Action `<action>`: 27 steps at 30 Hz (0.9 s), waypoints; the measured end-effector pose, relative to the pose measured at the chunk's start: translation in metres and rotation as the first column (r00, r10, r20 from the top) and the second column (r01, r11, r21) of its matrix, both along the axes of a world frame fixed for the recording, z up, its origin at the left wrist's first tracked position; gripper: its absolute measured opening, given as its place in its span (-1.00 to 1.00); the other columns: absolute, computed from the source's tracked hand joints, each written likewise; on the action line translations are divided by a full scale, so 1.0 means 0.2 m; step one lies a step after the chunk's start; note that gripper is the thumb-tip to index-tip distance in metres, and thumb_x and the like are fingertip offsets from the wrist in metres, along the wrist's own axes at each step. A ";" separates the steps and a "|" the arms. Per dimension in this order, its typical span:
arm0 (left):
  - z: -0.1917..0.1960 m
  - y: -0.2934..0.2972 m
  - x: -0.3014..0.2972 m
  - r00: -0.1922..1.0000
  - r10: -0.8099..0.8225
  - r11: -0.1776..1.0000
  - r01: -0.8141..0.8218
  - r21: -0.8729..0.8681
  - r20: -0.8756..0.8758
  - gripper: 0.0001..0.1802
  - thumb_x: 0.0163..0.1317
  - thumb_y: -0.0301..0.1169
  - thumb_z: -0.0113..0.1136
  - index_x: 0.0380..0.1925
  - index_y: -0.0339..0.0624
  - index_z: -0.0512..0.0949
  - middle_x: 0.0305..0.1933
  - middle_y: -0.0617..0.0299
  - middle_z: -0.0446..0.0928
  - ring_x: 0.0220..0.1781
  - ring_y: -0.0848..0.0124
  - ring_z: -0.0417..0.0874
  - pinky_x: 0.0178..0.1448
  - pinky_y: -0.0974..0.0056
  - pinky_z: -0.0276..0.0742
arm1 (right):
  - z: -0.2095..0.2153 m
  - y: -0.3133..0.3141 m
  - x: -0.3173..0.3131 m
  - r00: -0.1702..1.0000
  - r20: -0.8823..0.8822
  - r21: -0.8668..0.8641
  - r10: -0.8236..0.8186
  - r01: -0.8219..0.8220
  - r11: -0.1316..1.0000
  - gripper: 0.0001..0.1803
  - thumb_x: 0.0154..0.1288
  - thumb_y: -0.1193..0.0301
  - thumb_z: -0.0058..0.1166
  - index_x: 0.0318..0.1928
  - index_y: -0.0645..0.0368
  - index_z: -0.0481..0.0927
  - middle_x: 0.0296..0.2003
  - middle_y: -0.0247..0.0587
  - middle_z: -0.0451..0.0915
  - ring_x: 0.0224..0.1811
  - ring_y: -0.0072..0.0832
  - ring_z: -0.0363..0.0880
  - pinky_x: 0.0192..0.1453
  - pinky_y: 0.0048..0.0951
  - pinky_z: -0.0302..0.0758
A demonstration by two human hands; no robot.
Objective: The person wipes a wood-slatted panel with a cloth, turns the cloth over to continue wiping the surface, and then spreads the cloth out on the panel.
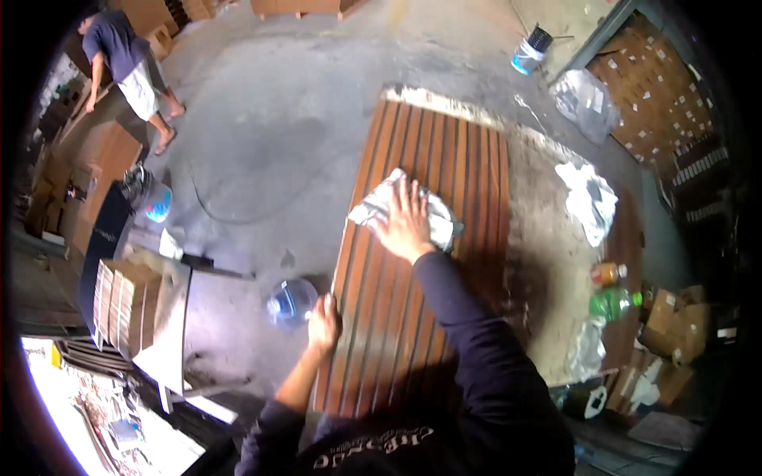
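A reddish-brown slatted wooden panel with dark grooves lies before me on a worn worktable. My right hand rests flat on a crumpled white cloth, fingers stretched out, pressing it onto the upper part of the slats. At the panel's left edge, my left hand is closed around the side, with some fingers out of sight beneath it.
On the table's right side are another white cloth, a green bottle and an orange-labelled bottle. A clear blue water jug stands left of the panel. Stacked boards are farther left. Another person bends at the far left.
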State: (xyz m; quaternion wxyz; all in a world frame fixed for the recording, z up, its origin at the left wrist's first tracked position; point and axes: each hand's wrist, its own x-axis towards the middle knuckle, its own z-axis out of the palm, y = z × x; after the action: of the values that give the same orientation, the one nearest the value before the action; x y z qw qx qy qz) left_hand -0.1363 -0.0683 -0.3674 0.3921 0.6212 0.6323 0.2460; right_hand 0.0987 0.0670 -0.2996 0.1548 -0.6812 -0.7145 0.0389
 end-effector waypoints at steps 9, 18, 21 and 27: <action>0.13 -0.08 0.04 0.980 0.191 0.942 -0.170 -0.288 0.047 -0.68 0.35 -0.20 -0.24 -0.36 -0.23 0.39 -0.59 -0.13 0.40 -0.51 -0.09 0.45 -0.42 0.03 0.35 | -0.08 1.25 0.49 0.904 0.071 0.205 -0.422 0.401 0.893 -0.16 0.22 -0.11 -0.20 0.32 0.25 0.09 0.35 0.04 0.03 0.42 -0.04 -0.08 0.42 0.02 -0.17; 0.21 0.03 0.08 0.993 0.109 0.985 -0.115 -0.130 -0.049 -0.74 0.34 -0.26 -0.27 -0.33 -0.18 0.37 -0.46 -0.16 0.42 -0.36 -0.20 0.43 -0.29 -0.10 0.33 | -0.12 0.79 0.26 0.991 0.102 0.186 -0.083 0.063 0.981 -0.31 0.29 0.11 -0.24 0.31 0.30 0.11 0.37 -0.03 0.01 0.44 -0.09 -0.15 0.44 -0.02 -0.15; 0.20 0.06 0.08 0.980 0.184 0.968 -0.166 -0.189 0.080 -0.57 0.35 -0.08 -0.25 -0.41 -0.22 0.40 -0.50 -0.13 0.44 -0.38 -0.07 0.48 -0.23 0.02 0.36 | -0.05 0.27 0.02 0.988 0.075 0.140 0.137 -0.146 0.979 -0.38 0.24 0.22 -0.12 0.25 0.28 0.23 0.32 -0.03 0.13 0.41 -0.06 -0.06 0.39 0.03 -0.02; 0.03 0.03 0.00 0.850 0.308 0.899 -0.112 -0.424 0.428 -0.50 0.34 0.05 -0.12 -0.38 -0.20 0.44 -0.56 0.44 0.29 -0.48 0.56 0.27 -0.40 0.35 0.24 | 0.00 -1.04 -0.36 0.862 -0.399 0.004 0.312 -0.338 0.941 -0.60 0.04 0.39 0.14 -0.02 -0.01 0.55 0.08 -0.07 0.45 0.05 -0.05 0.44 0.11 -0.09 0.34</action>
State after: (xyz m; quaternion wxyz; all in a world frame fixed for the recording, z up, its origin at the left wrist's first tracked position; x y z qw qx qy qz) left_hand -0.1353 -0.0629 -0.3623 0.6213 0.3764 0.6147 0.3073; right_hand 0.0273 -0.1415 -0.2993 0.2640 -0.5339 -0.7714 0.2241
